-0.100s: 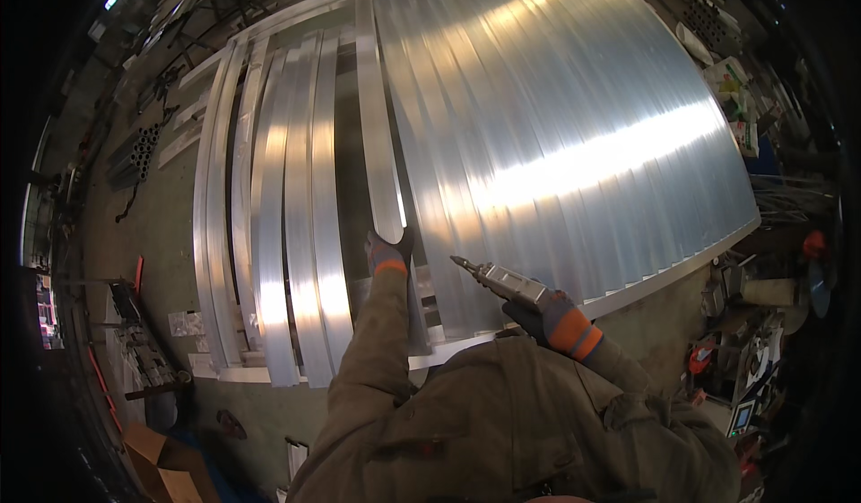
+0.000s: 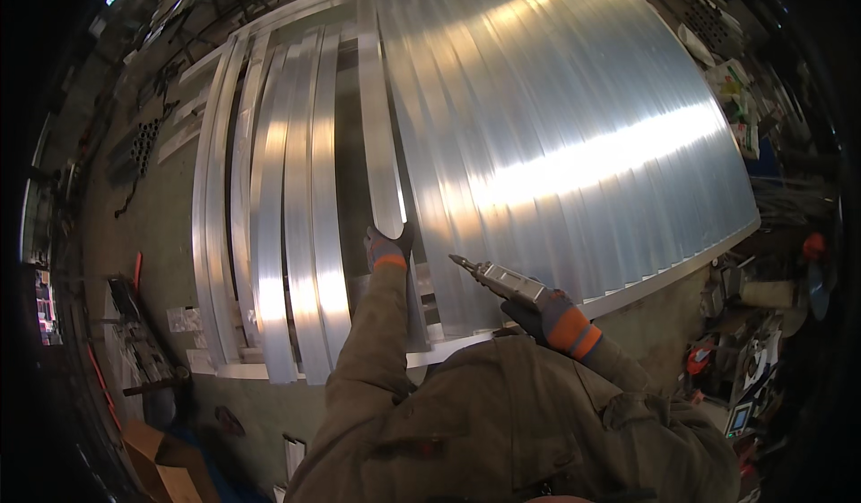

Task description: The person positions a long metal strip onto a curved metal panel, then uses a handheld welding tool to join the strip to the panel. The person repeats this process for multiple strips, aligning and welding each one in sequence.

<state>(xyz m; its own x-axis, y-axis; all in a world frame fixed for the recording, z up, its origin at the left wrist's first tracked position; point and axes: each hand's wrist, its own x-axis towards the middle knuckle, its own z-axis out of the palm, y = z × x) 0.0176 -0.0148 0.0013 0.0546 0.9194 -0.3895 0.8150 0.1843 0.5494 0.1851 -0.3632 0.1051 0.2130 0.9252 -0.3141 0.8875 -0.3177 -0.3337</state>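
My left hand, in a dark glove with an orange cuff, grips the near end of a long shiny aluminium strip that lies next to a wide panel of joined aluminium slats. My right hand, gloved the same way, holds a silver power tool whose tip points toward the panel's near left part, just above the surface. Several loose strips lie side by side to the left.
An aluminium frame rail borders the loose strips on the left. A concrete floor with scattered parts lies beyond it. Cardboard boxes sit at lower left. Tools and clutter crowd the right side.
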